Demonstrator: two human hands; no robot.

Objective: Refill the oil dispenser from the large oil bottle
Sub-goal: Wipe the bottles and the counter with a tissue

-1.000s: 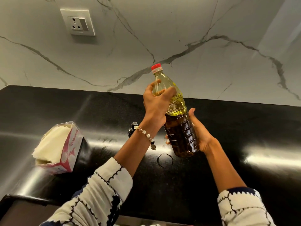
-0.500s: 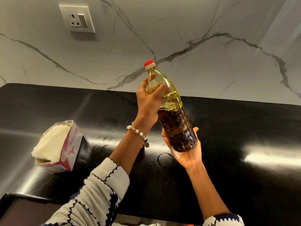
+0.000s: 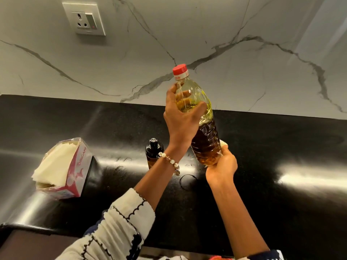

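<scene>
The large oil bottle (image 3: pixel 203 132) is clear plastic with a red cap (image 3: pixel 180 69) on it and is about two thirds full of golden oil. It is held up in the air above the black counter, nearly upright, leaning slightly left. My left hand (image 3: pixel 181 119) grips its upper shoulder below the neck. My right hand (image 3: pixel 221 166) cups and grips its base from below. The small dark oil dispenser (image 3: pixel 153 152) stands on the counter just left of my left wrist, partly hidden by it.
An opened pink-and-white tissue pack (image 3: pixel 62 168) lies on the black counter (image 3: pixel 281 147) at the left. A faint oily ring mark (image 3: pixel 187 180) shows on the counter below the bottle. A wall socket (image 3: pixel 84 18) sits on the marble backsplash.
The bottle has come closer to the camera and stands more upright. My right hand stays under its base. The dispenser has come into view beside my left wrist.
</scene>
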